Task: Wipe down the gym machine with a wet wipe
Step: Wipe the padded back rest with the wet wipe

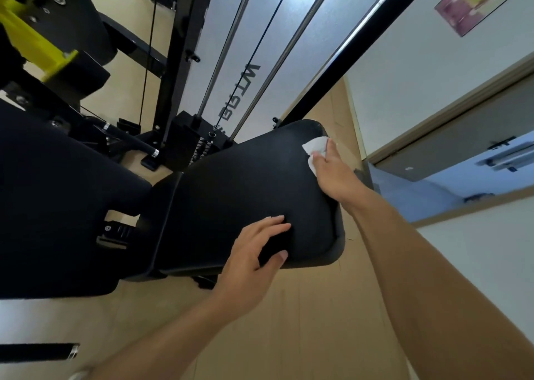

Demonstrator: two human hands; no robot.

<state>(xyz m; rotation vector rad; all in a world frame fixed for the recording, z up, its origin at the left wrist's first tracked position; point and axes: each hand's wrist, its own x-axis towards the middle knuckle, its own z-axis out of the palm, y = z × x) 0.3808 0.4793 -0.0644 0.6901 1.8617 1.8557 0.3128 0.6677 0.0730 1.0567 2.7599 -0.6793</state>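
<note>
Here, a person leans over the black padded seat [231, 189] of a gym machine [179, 62]; no container appears in the view. The right hand [332, 174] lies flat on the far right part of the pad, its fingers nearly straight and pressing a white wet wipe [313, 148] against the vinyl. The wipe shows beyond and to the left of the fingertips, close to the far rounded corner of the seat; part of it is hidden beneath the palm. The thumb runs along the right edge of the wipe, near the rim of the pad.

The left hand [254, 252] rests at the near edge of the same pad. Its fingers [274, 223] are loosely spread and lie on top of the cushion, while the thumb [281, 257] hooks over the front rim, so the hand clasps the edge lightly. The two hands are well apart, with bare black padding between them.

Beyond the right fingertips stand the chrome guide rods [219, 62] and a black cable [260, 47] of the weight stack. A yellow frame part [37, 44] sits far to the left. Pale wooden floor [303, 322] lies beneath both forearms.
</note>
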